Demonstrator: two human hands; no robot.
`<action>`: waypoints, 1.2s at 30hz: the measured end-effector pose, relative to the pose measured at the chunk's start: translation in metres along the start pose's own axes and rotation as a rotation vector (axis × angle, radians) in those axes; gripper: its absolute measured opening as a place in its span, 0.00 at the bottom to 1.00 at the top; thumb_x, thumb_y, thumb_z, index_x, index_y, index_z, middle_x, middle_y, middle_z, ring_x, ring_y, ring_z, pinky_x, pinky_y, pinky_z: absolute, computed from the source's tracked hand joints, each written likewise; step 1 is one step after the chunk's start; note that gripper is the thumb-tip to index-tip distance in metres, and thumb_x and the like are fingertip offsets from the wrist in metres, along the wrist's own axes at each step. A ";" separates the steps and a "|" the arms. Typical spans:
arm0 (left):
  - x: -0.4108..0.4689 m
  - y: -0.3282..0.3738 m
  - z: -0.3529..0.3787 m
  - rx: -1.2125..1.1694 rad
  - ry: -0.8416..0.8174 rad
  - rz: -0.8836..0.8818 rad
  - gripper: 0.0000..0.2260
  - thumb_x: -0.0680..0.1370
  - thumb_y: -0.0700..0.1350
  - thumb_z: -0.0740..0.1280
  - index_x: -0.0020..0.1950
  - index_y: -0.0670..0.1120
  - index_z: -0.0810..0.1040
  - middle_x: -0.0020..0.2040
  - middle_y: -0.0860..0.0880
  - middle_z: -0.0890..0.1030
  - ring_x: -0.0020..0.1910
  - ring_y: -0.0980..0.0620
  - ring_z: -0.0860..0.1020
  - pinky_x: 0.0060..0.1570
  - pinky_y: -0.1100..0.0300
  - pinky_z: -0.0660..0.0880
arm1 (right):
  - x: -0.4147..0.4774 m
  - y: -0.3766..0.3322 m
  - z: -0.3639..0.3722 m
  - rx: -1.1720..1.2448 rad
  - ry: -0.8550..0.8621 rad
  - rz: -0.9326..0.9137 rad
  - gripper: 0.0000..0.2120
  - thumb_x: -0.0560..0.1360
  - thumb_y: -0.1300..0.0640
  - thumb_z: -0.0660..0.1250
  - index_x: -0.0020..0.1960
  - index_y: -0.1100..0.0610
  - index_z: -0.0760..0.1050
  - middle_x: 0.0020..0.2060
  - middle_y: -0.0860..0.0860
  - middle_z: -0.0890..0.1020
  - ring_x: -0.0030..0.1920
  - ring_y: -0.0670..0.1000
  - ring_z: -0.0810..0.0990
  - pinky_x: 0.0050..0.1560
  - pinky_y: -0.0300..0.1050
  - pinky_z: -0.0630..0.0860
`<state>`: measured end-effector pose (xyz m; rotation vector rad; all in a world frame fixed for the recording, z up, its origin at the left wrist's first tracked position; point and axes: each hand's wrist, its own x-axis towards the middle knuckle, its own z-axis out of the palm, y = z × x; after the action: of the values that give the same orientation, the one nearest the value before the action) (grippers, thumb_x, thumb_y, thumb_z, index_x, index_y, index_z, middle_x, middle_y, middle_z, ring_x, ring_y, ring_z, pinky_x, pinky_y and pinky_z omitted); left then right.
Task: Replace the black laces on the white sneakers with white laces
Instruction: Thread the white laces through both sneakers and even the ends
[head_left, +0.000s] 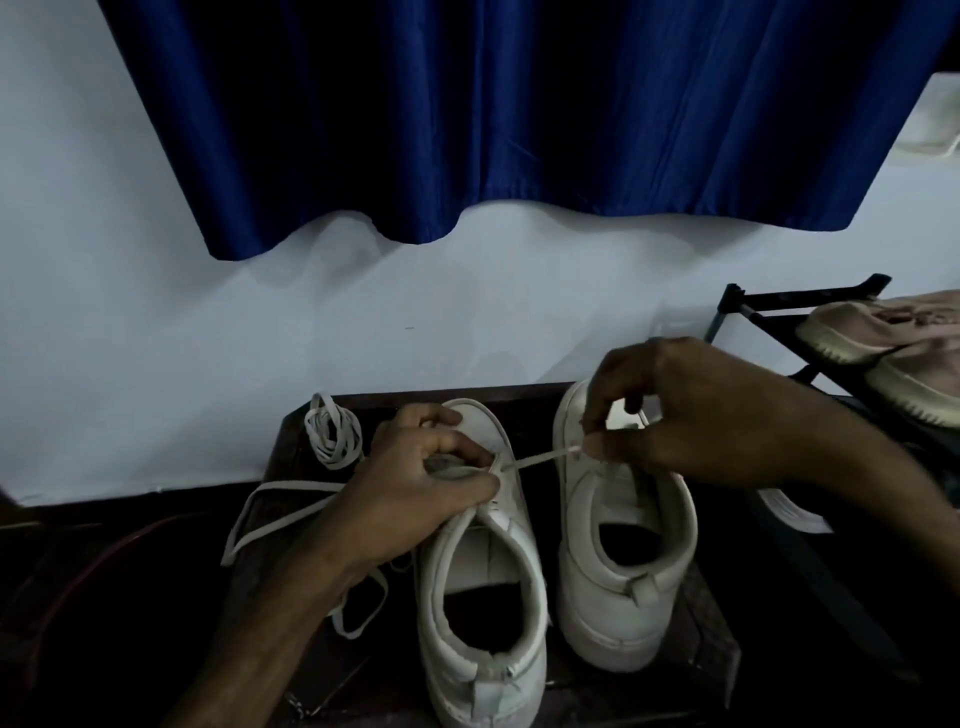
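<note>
Two white sneakers stand side by side on a dark wooden stool (696, 644), toes pointing at the wall. My left hand (415, 488) grips the front of the left sneaker (483, 587) near its eyelets. A white lace (540, 459) runs taut from that sneaker's right eyelet to my right hand (691, 410), which pinches the lace tip above the right sneaker (618, 571). The lace's other end loops loosely off the stool's left side (275, 514). A second white lace (332, 431) lies coiled at the stool's back left corner. No black lace is visible.
A white wall and a blue curtain (493, 114) rise right behind the stool. A black shoe rack (763, 306) at the right holds a pair of pinkish-beige sneakers (893, 343). The floor around the stool is dark.
</note>
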<state>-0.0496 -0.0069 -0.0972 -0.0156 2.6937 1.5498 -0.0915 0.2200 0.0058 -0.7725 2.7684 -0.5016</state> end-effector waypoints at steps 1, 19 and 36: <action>0.000 -0.001 0.001 0.004 0.004 0.004 0.16 0.56 0.65 0.69 0.41 0.65 0.83 0.60 0.67 0.70 0.64 0.63 0.69 0.63 0.61 0.69 | -0.002 -0.002 -0.003 -0.021 -0.042 0.029 0.02 0.72 0.45 0.72 0.42 0.42 0.81 0.46 0.39 0.80 0.49 0.41 0.78 0.51 0.40 0.75; 0.000 -0.001 0.006 -0.025 0.016 0.046 0.13 0.55 0.65 0.68 0.37 0.68 0.82 0.72 0.63 0.64 0.73 0.60 0.63 0.74 0.48 0.61 | 0.030 -0.012 0.060 -0.063 0.091 -0.043 0.12 0.70 0.49 0.73 0.35 0.43 0.69 0.32 0.40 0.73 0.40 0.45 0.75 0.45 0.42 0.72; 0.000 -0.007 0.005 -0.039 -0.029 0.024 0.15 0.55 0.65 0.68 0.40 0.67 0.82 0.70 0.66 0.61 0.76 0.60 0.58 0.75 0.44 0.56 | 0.002 0.004 -0.015 -0.032 -0.061 0.071 0.02 0.71 0.46 0.74 0.42 0.42 0.81 0.46 0.40 0.81 0.49 0.41 0.78 0.54 0.43 0.76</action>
<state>-0.0495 -0.0064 -0.1054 0.0384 2.6510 1.5968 -0.0994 0.2265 0.0179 -0.6826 2.7430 -0.4140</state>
